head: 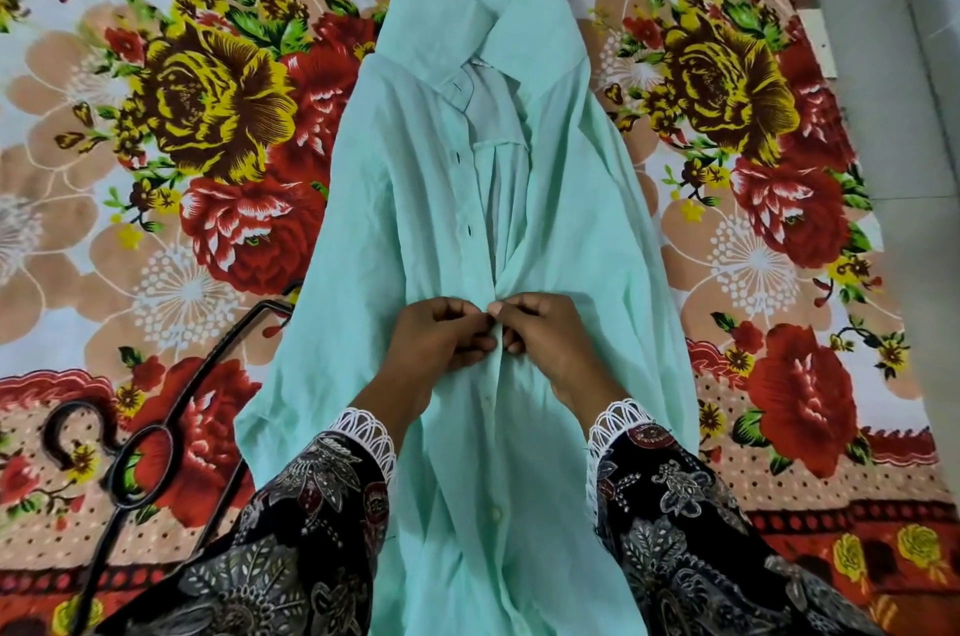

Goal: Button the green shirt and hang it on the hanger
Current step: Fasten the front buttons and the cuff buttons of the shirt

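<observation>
The pale green shirt [415, 178] lies flat on a flowered bedsheet, collar at the far end, hem toward me. Its front stands open from the collar down to my hands; below them the placket is closed with pale buttons. My left hand [441, 336] pinches the left front edge at mid-placket. My right hand [545, 334] pinches the right front edge, fingertips touching those of the left hand. The button between them is hidden by my fingers. A black hanger [140, 459] lies on the sheet at the left, partly under the shirt's left side.
The flowered bedsheet [182, 126] covers the whole surface around the shirt. A grey floor or wall strip [893, 64] runs along the right edge past the bed's border. My dark patterned sleeves with white lace cuffs fill the bottom of the view.
</observation>
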